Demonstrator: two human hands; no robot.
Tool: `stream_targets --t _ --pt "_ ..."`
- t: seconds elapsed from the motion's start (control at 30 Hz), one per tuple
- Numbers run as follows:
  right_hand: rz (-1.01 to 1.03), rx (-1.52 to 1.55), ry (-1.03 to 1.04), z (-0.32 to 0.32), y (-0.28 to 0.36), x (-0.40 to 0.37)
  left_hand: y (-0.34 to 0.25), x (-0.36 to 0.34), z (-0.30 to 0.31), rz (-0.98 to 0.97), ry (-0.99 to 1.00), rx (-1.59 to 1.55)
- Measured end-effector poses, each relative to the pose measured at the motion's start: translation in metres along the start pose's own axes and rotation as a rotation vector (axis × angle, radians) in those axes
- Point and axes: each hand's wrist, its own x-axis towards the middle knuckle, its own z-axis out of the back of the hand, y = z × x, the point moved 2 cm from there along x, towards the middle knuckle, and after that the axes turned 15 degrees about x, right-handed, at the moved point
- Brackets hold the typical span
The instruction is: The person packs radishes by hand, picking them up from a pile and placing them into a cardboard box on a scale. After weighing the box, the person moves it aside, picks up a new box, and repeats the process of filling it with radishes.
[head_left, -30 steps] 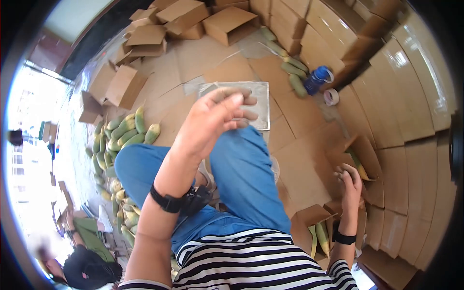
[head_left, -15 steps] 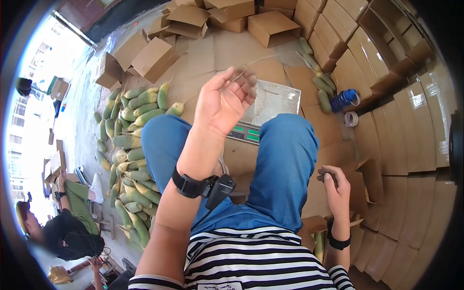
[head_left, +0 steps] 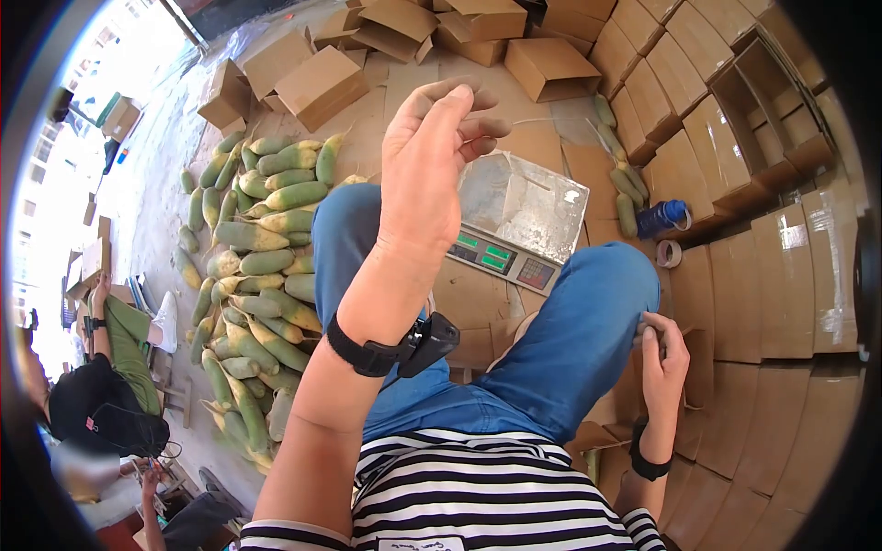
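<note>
The left hand (head_left: pixel 432 170) is raised in front of the camera. Its thumb points up and its fingers are loosely curled, the tips close together. I cannot tell whether anything thin is pinched between them. A black strap (head_left: pixel 372 354) with a small black device clipped to it circles that wrist.

The right hand (head_left: pixel 663 354) is low at the outer side of the right knee (head_left: pixel 597 303), touching the blue denim. Its fingers are bent inward, and what they close on, if anything, is too small to make out. A black band (head_left: pixel 643 459) sits on its wrist.

Just beyond the left hand, between the two knees, a scale (head_left: pixel 524 197) rests on the floor. Its steel platform is bare, and green digits are lit on its front panel.

To the left of the left hand lies a large heap of green cobs (head_left: pixel 257 266), spread over the cardboard-covered floor (head_left: pixel 404 83). Beyond the right hand stand a blue bottle (head_left: pixel 663 219) and a tape roll (head_left: pixel 669 253), near a few more cobs. Cardboard boxes (head_left: pixel 735 92) are stacked to the right of both hands, and open ones lie beyond them. Far left of the left hand, another person (head_left: pixel 110 395) sits on the floor.
</note>
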Motion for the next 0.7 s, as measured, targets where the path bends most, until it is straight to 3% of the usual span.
stream_targets --t 0.33,0.7 --pt "0.135 -0.259 0.007 -0.014 -0.002 0.009 -0.007 -0.003 0.005 -0.126 -0.032 0.052" --pt "0.1 -0.37 0.006 -0.025 -0.006 0.015 -0.01 -0.001 0.016 -0.14 -0.049 0.063"
